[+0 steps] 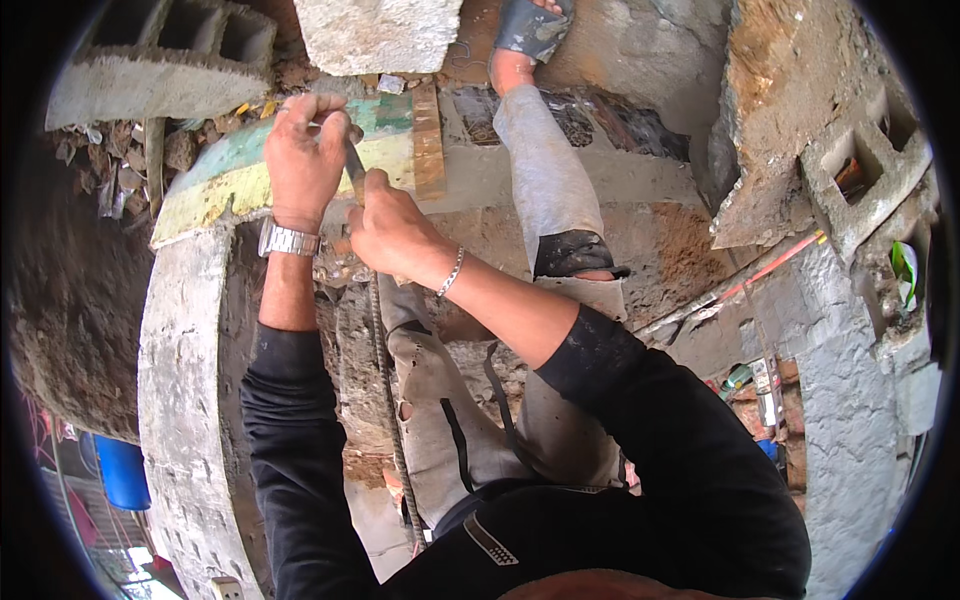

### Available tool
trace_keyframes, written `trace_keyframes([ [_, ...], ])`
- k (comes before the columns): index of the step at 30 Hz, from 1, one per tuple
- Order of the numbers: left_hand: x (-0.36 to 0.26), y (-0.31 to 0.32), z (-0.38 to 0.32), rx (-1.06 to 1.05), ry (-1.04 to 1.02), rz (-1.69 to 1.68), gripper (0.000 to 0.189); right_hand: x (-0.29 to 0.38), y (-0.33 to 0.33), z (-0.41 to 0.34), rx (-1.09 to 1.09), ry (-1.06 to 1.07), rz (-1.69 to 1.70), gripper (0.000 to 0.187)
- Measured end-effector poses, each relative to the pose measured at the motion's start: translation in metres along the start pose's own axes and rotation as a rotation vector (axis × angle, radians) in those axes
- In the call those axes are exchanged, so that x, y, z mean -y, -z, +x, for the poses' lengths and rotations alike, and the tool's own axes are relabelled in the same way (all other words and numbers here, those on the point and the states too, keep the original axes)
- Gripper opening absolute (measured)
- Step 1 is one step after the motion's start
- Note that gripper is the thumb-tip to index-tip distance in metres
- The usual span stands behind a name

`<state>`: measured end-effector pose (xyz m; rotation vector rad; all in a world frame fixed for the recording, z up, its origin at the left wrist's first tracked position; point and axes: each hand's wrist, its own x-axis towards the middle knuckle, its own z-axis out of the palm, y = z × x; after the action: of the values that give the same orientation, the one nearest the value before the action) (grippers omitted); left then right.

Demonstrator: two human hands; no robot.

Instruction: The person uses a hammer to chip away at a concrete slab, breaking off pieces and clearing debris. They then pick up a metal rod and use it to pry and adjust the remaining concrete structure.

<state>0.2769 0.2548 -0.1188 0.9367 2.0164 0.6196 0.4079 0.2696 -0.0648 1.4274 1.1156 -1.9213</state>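
Observation:
My right hand (394, 229), with a chain bracelet at the wrist, is closed around a narrow tool (353, 166) with a dark upper part and a brownish lower part. My fist hides the rest, so its kind is unclear. My left hand (302, 161), wearing a metal-band watch, is raised at the tool's upper end with its fingers curled. Whether they grip the tool is hidden. Both hands are above a concrete ledge (480, 176) with green and yellow painted boards (292, 184) on it. A ribbed steel bar (386, 382) runs from below my right hand towards my body.
One sandalled foot (532, 34) stands beyond the ledge. Hollow concrete blocks lie at the upper left (161, 90) and right (855, 169). A concrete beam (184, 375) runs along the left. Rubble (120, 161) and a rough slab (379, 34) lie ahead; a blue barrel (124, 472) is lower left.

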Motion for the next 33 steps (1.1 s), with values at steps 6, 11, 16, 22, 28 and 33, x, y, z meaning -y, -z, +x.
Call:
trace_keyframes([
  [6, 0.006, 0.000, -0.020, -0.222, 0.626, -0.184, 0.026, 0.010, 0.015, -0.005, -0.003, 0.076, 0.054, 0.037],
  [11, -0.011, 0.000, -0.027, -0.037, 0.973, -0.963, 0.033, 0.001, 0.032, -0.016, 0.014, 0.426, -0.235, 0.039],
  [16, -0.025, 0.033, -0.044, 0.067, 0.999, -0.830, 0.024, -0.071, 0.141, 0.036, -0.181, 0.281, -0.552, 0.018],
  [22, -0.031, 0.045, -0.091, 0.436, 0.892, -0.344, 0.023, -0.223, 0.231, 0.128, -0.578, -0.503, -0.556, 0.025],
  [28, -0.006, 0.026, -0.134, 0.476, 0.877, -0.235, 0.024, -0.284, 0.234, 0.178, -0.597, -0.472, -0.814, 0.032],
  [33, -0.003, 0.010, -0.135, 0.408, 0.994, -0.321, 0.021, -0.301, 0.235, 0.195, -0.632, -0.461, -0.906, 0.036],
])
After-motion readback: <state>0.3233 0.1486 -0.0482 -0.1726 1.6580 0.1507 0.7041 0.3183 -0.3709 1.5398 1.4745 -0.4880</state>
